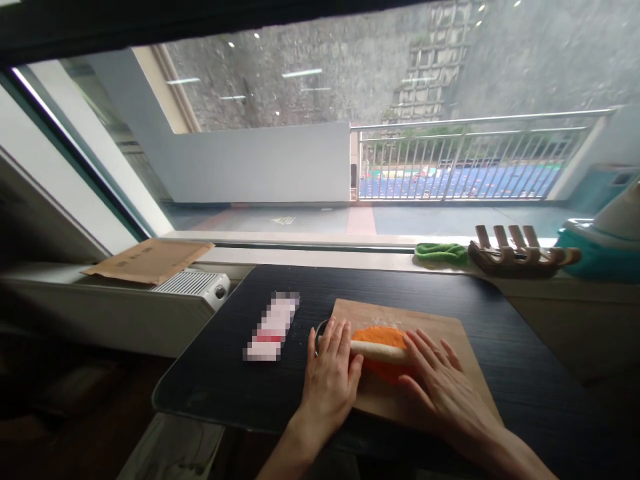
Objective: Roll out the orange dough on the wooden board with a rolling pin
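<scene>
An orange sheet of dough (pixel 380 333) lies on a wooden board (pixel 395 405), with a pale rolling pin (pixel 377 351) across it. My left hand (pixel 333 370) rests on the pin's left end, its fingers stretched forward over it. Over the right end lies my right hand (pixel 440 380), fingers straight and spread. Both hands press from above rather than wrap around the pin, and they cover its ends. Part of a dark-rimmed round object (pixel 320 330) shows behind my left fingers; its kind is hidden. Some white powder dusts the board behind the dough.
A blurred pink-and-white packet (pixel 274 327) lies left on the black table (pixel 215 380). Along the window sill are a green cloth (pixel 440 253), a brown slatted holder (pixel 520 253) and a teal container (pixel 595 250). Cardboard (pixel 150 260) covers part of a white radiator (pixel 195 283) at left.
</scene>
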### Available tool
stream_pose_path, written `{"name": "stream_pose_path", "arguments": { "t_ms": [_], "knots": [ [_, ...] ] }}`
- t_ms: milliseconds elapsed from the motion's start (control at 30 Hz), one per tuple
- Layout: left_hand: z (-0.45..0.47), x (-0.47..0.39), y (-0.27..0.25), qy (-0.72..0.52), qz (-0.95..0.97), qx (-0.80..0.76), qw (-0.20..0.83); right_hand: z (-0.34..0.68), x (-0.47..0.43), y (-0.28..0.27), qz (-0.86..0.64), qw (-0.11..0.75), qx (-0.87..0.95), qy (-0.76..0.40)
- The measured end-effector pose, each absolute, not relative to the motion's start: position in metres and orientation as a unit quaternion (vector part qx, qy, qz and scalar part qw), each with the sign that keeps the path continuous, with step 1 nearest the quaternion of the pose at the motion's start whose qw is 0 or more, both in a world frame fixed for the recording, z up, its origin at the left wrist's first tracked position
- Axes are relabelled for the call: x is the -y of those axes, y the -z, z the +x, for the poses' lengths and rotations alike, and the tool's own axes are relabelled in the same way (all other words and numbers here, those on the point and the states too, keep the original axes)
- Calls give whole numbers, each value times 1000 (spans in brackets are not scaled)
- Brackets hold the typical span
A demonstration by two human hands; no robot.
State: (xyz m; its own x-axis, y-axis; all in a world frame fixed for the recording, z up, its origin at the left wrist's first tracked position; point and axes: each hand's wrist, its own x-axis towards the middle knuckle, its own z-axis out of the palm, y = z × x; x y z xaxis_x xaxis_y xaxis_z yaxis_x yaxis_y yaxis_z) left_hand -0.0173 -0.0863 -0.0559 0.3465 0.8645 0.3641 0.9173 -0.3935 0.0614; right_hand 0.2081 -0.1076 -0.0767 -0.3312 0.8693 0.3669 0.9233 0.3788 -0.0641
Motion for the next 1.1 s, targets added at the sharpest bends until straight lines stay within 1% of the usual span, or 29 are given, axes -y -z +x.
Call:
{"name": "stream_pose_path", "arguments": {
  "t_ms": [67,233,300,367,467,533,733,833,967,1100],
  "knots": [
    [-19,88,57,167,-822,539,75,209,110,76,-551,170,813,75],
    [-6,53,47,176,-805,564,63,200,76,57,-618,122,775,53],
    [-7,55,47,177,-809,556,64,201,80,56,-613,113,780,54],
    [-17,73,54,172,-822,537,77,204,100,61,-582,119,802,68],
    [-32,102,69,176,-838,502,121,208,133,72,-529,143,830,104],
    [-34,105,73,179,-837,500,134,207,134,73,-526,148,830,106],
    [-14,56,56,150,-819,545,96,199,81,55,-614,118,779,44],
    [-23,69,59,148,-837,516,107,201,98,60,-589,118,798,52],
    [-40,103,74,166,-850,479,140,205,136,72,-533,142,829,91],
    [-26,80,66,155,-840,509,101,202,112,67,-576,130,804,75]
  ]
}}
